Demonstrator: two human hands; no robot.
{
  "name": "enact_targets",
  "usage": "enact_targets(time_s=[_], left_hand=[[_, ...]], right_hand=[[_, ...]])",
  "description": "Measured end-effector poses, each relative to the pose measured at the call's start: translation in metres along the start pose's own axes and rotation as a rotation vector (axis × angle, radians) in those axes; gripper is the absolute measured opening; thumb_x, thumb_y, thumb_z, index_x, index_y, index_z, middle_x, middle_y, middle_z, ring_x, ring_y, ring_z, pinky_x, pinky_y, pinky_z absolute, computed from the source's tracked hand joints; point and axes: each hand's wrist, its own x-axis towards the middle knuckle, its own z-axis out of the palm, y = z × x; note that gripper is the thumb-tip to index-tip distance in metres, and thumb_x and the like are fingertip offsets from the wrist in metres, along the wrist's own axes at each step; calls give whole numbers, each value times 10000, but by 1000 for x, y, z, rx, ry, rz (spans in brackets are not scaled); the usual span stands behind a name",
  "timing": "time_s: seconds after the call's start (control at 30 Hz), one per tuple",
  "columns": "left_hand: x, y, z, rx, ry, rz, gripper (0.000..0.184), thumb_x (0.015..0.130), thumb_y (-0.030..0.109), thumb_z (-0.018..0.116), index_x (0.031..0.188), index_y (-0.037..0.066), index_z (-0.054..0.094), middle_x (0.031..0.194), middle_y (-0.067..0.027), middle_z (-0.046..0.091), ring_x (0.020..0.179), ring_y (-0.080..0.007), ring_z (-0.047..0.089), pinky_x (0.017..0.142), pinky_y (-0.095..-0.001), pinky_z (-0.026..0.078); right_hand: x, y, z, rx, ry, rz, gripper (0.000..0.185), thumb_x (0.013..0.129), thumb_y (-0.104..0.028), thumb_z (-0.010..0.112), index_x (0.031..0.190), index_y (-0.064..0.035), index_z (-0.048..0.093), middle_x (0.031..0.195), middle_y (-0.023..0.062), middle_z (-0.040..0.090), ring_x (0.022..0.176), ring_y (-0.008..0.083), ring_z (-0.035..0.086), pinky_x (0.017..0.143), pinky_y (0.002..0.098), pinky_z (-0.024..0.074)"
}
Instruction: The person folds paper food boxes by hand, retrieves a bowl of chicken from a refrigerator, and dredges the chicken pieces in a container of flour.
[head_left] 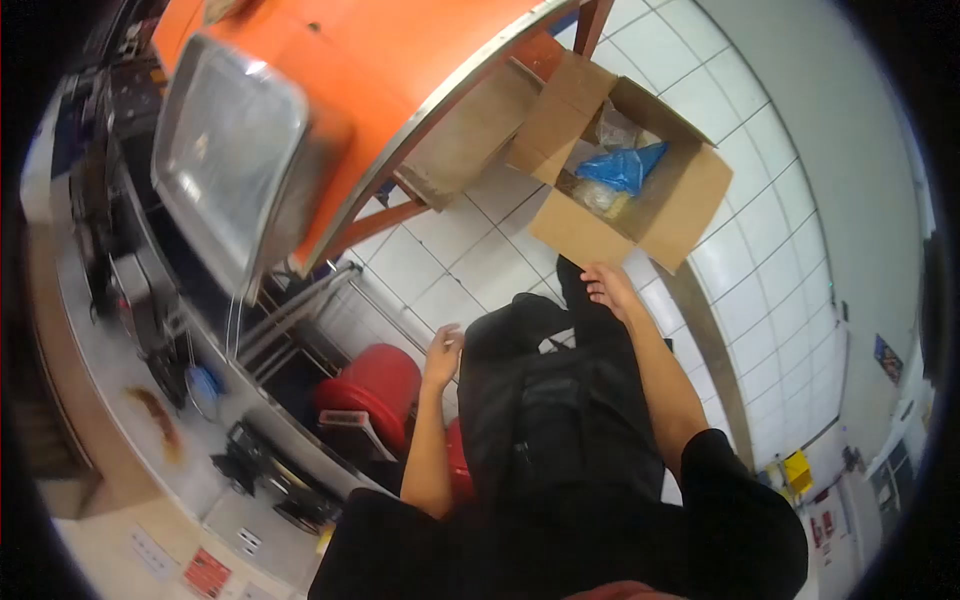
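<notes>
My left hand (445, 352) hangs beside my left thigh, its fingers loosely bent and apart, with nothing in it. In front of my right leg is my right hand (606, 288), close to the near flap of an open cardboard box (684, 211). Its fingers are somewhat spread and hold nothing that I can see; whether they touch the flap I cannot tell. The box stands on the tiled floor with its flaps folded out. Inside lie a blue plastic bag (625, 170) and some clear plastic bags (600, 197).
An orange table (390, 60) with a metal edge stands ahead, bearing a large clear-looking tub (235, 150). Red stools (375, 390) and a metal rack (300, 310) are at my left, beside a counter with equipment. A white wall (840, 120) runs along the right.
</notes>
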Motion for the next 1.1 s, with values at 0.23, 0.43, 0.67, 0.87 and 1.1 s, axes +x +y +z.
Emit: enact_targets(time_s=[0.23,0.43,0.67,0.87,1.1], left_hand=[[310,47,56,-503,-132,-235,694,1115,415,518,1668,65,288,1590,-182,515,1420,-319,549,1179,-478,437],[501,42,103,-1300,171,-382,600,1089,301,570,1591,21,398,1580,-200,494,1428,-375,530,1226,-550,428],[506,49,144,-1521,239,-247,424,1105,262,524,1390,-52,536,1351,-213,656,1177,-360,701,1007,-467,634],[482,51,175,-1643,306,-425,256,981,174,698,1049,-21,547,1009,-136,606,1051,-316,722,917,-378,687],[428,54,197,-1675,278,-358,264,953,149,699,1146,-7,610,1111,-129,661,1043,-284,719,953,-356,639]], right_hand=[[229,-21,15,880,-180,323,713,1099,-651,379,1304,-7,608,1114,70,715,784,158,601,652,290,476],[300,1,16,1025,117,249,540,1086,-543,396,1245,-66,592,1079,99,683,753,200,605,624,339,477],[291,-5,-30,1005,307,54,466,1076,-518,332,1117,-132,589,798,58,621,569,135,494,459,267,347],[262,35,-51,1065,322,-219,641,1069,-647,339,1038,-81,638,753,35,610,586,125,485,518,300,367],[274,38,88,186,118,-231,770,987,-567,664,1453,40,590,1265,144,718,1020,249,723,864,361,572]])
